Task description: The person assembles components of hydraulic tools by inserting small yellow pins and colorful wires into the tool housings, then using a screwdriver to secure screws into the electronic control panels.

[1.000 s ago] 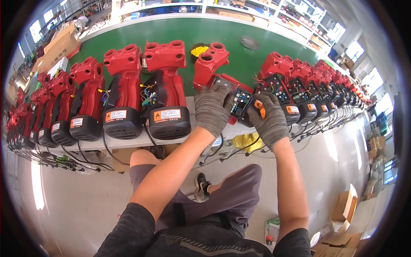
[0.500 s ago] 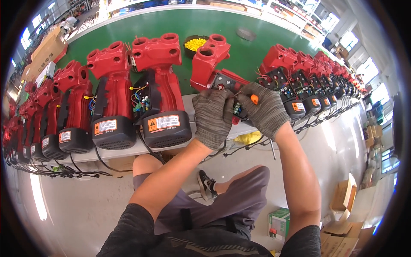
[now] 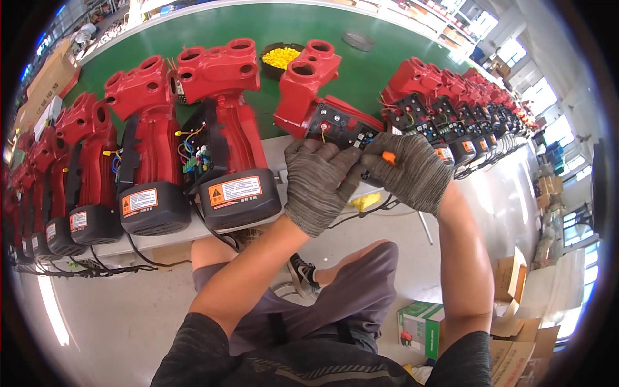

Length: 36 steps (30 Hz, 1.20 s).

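A red cast pump unit (image 3: pixel 303 90) lies on the bench before me, its open black terminal box (image 3: pixel 332 122) showing screws, a thin yellow wire and small terminals. Both hands wear grey knit gloves and meet over the near end of this box. My right hand (image 3: pixel 412 171) is closed round a slim tool with an orange handle end (image 3: pixel 389 157), probably a screwdriver; its tip is hidden. Fingers bent together, my left hand (image 3: pixel 322 184) reaches the box's lower edge close to the right fingertips. What it pinches is hidden beneath the glove.
Red pumps with black motor covers (image 3: pixel 237 197) line the bench on the left; more pumps (image 3: pixel 425 97) stand on the right. A black bowl of yellow caps (image 3: pixel 282 58) sits behind the unit. Black cables (image 3: pixel 148 258) hang off the front edge. A green-and-white box (image 3: pixel 422 327) is on the floor.
The view has shifted slightly. My left hand has drawn back off the terminal box, baring more of its screws and the yellow wire. My right hand keeps the orange-ended tool, now over the box's right side.
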Available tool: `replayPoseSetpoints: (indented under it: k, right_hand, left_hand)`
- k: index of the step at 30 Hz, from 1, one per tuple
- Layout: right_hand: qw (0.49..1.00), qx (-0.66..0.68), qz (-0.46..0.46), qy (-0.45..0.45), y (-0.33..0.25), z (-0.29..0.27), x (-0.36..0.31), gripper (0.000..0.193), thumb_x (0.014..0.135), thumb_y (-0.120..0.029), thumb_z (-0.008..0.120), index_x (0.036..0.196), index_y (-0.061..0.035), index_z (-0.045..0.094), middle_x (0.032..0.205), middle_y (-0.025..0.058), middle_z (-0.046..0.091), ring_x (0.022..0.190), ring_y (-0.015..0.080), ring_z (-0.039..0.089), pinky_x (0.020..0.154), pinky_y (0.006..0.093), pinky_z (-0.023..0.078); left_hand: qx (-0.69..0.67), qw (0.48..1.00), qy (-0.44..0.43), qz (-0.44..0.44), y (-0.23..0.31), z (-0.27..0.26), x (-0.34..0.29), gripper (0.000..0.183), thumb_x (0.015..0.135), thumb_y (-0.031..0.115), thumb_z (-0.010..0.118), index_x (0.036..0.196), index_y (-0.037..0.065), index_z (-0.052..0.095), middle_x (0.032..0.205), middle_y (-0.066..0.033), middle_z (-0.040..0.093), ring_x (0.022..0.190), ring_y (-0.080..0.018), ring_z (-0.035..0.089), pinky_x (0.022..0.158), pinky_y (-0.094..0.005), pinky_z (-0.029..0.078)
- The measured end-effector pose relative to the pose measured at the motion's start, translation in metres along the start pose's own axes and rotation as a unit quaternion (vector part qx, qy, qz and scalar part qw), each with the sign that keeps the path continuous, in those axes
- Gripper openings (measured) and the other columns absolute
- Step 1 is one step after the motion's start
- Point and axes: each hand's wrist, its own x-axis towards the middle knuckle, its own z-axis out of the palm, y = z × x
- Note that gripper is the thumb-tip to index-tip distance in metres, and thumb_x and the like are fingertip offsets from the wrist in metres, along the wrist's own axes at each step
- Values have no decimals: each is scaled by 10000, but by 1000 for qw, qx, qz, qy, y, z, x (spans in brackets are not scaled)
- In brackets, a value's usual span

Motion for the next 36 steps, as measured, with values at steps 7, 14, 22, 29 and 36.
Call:
replayPoseSetpoints:
  k: [7, 14, 22, 29, 36]
  right_hand:
    - [937, 225, 260, 62, -17, 0, -24, 213, 977, -192, 697, 963, 21, 697, 671, 90, 633, 664, 171, 642, 630, 369, 522]
    - [940, -236, -134, 206, -9, 23, -16, 314, 851, -88, 733, 1161, -87, 684, 1054, 87, 685, 858, 257, 715, 681, 366, 589]
    - [985, -17, -93, 142, 3, 34, -14, 127, 990, -163, 635, 1009, -41, 664, 814, 122, 685, 652, 261, 683, 554, 358, 555]
    - [823, 517, 220, 82, -23, 47, -39, 435, 1080, -367, 541, 893, 19, 618, 586, 78, 581, 418, 171, 526, 432, 296, 431]
    - [944, -165, -101, 268, 5, 51, -32, 223, 891, -85, 696, 1114, -95, 688, 1009, 110, 691, 780, 259, 715, 634, 374, 584]
  left_hand:
    - [-127, 990, 58, -25, -8, 7, 0, 189, 839, 147, 739, 1026, 131, 764, 980, -42, 695, 940, -281, 626, 916, -474, 408]
    - [-56, 996, 74, 5, -7, 4, -3, 232, 864, 134, 679, 1083, 129, 753, 1054, -44, 704, 986, -290, 613, 931, -480, 405]
    - [-44, 995, 86, 9, -2, 4, -2, 183, 847, 88, 729, 1029, 95, 744, 1027, -66, 706, 969, -298, 640, 930, -466, 416]
    - [-61, 995, 77, 25, -2, 2, -3, 190, 852, 110, 731, 1041, 107, 750, 1022, -45, 700, 984, -282, 629, 945, -446, 402]
    - [-65, 995, 73, 27, -4, 0, -3, 189, 851, 106, 730, 1039, 105, 750, 1033, -55, 704, 1003, -282, 621, 952, -448, 398]
